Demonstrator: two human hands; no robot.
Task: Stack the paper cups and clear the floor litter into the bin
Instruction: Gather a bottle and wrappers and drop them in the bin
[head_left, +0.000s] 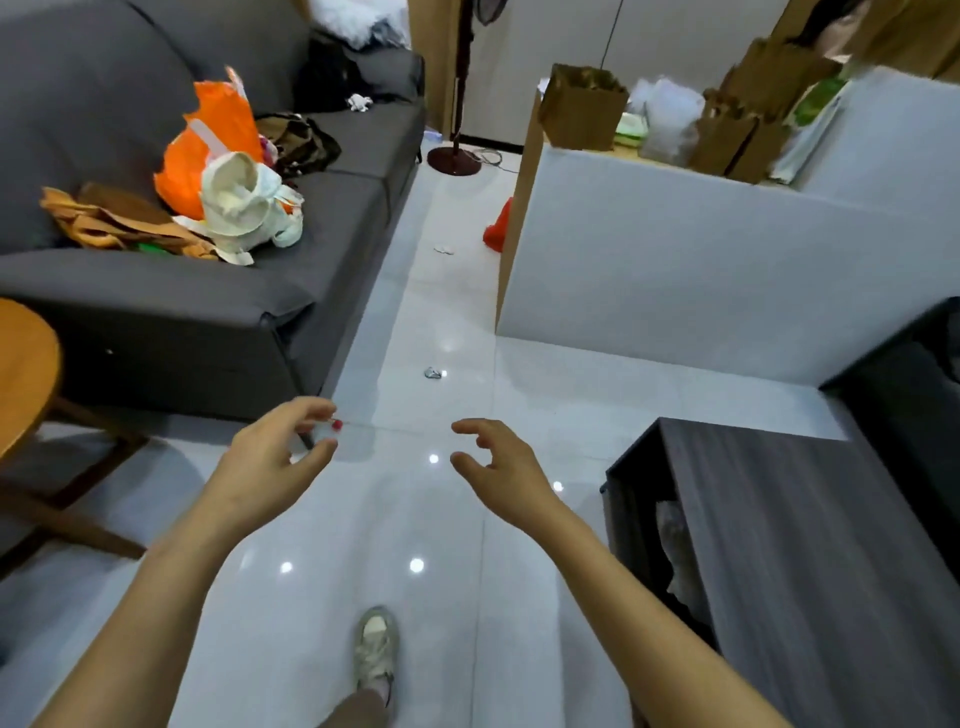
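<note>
A glossy white tiled floor (457, 519) runs forward between a grey sofa (322, 208) on the left and a tall white panel (675, 270) on the right. A dark wood-grain cabinet (810, 545) stands at the near right, and the edge of a round wooden table (26, 364) shows at the far left. On the sofa seat lie an orange plastic bag (208, 135) and, against its front, a crumpled white cloth bag (244, 208). Brown paper bags (582, 104) stand behind the top of the panel.

Both bare forearms reach forward over the floor. The left hand (275, 457) has its fingers curled. A small clear bit with a red spot (336, 425) shows at its fingertips; I cannot tell whether the fingers pinch it or it lies on the tiles beyond. The right hand (493, 462) holds nothing, thumb and fingers loosely bent and spread apart. A pale shoe (375, 649) stands on the tiles below, between the arms.

The litter lies ahead of the hands: a crumpled grey scrap (432, 372) on the tiles between sofa and panel, a small white scrap (443, 250) farther on, and a red bag (497, 228) against the panel's far edge.
</note>
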